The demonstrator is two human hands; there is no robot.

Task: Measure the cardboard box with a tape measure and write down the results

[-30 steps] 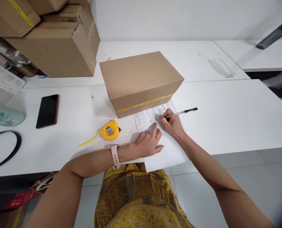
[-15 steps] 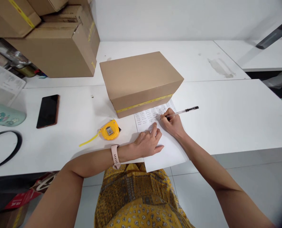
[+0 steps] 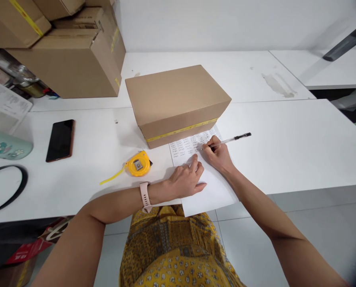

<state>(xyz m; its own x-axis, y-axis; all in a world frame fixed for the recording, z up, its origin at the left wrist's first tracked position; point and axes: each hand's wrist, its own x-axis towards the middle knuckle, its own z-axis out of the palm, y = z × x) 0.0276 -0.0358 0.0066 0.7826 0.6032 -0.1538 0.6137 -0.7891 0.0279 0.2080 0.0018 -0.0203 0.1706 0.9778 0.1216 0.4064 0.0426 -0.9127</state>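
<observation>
Fingers (image 3: 210, 144) of the right hand (image 3: 219, 157) pinch a clear ballpoint pen (image 3: 230, 140), tip on the white handwritten sheet of paper (image 3: 209, 191) at the near edge of the white table (image 3: 285, 151), against the brown cardboard box (image 3: 175, 97). Left hand (image 3: 185, 179) lies loosely open on the sheet, pinning it. Since a second ago the pen has crept slightly far-right: the writing continues.

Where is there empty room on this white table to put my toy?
Right of the right hand and clear pen, the white table is bare. Another gap lies between black phone and yellow tape measure. Crowded: brown cardboard box, written paper, left hand.
</observation>
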